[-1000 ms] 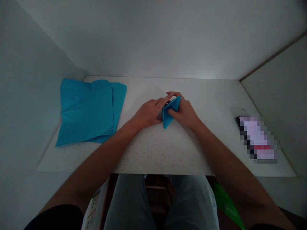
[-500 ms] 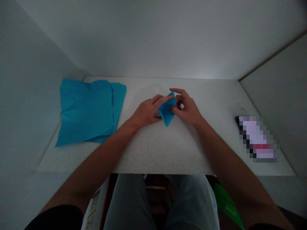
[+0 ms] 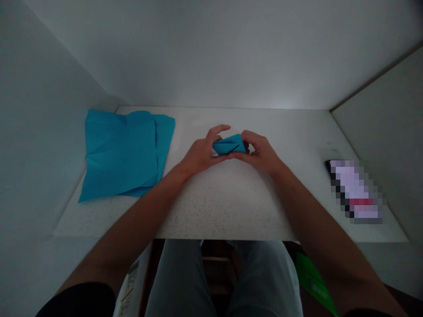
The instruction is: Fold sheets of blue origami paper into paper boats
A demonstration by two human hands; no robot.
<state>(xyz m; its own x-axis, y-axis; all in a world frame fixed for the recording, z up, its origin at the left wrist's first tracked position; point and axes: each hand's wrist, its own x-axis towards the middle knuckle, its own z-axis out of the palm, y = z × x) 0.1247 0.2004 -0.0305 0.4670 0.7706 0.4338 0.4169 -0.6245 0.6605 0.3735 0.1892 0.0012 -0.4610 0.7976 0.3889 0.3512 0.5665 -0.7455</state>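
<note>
"Over the middle of the table (image 3: 224, 207), where the left hand (image 3: 201, 154) and right hand (image 3: 262, 152) are holding that folded blue paper (image 3: 224, 148), what could be going wrong?"

"A dark slit is showing in its folds, so I'm guessing uneven thumb pressure could be pulling the layers apart."

"And the fingers?"

"It's sitting between them: both thumbs are lining its near edge, the left forefinger is arching clear, and the right fingers are pinching its right end."
</note>
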